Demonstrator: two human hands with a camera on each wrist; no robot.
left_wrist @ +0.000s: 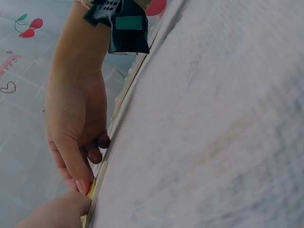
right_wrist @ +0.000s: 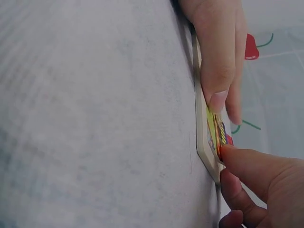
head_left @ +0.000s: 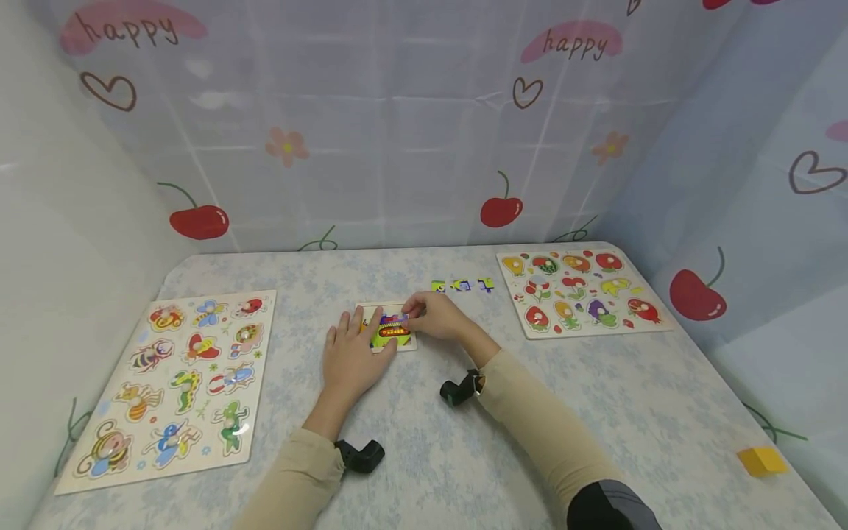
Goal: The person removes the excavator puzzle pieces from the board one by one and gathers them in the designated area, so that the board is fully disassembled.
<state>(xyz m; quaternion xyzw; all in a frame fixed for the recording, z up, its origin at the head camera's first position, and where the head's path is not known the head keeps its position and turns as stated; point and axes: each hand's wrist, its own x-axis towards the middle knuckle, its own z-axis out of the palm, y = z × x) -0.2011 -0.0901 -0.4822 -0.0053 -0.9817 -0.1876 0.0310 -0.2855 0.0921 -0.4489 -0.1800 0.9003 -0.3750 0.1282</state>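
Observation:
A small jigsaw board (head_left: 405, 348) with a light wooden rim lies mid-table, showing a colourful vehicle picture (head_left: 394, 331) on green and yellow. My left hand (head_left: 350, 362) rests across its left side with fingers spread, the thumb touching the lower edge of the picture. At the upper right corner my right hand (head_left: 437, 316) pinches a puzzle piece (right_wrist: 220, 149) between thumb and fingers; the fingers partly hide it. Seen from the right wrist, the right thumb presses on the picture's edge. Beyond the board lie three loose puzzle pieces (head_left: 461, 285) in a row.
On the left lies a large insect puzzle board (head_left: 212, 460). A fruit puzzle board (head_left: 656, 327) sits at the back right. A yellow block (head_left: 762, 461) is near the table's right edge. A printed curtain (head_left: 411, 162) hangs behind the table.

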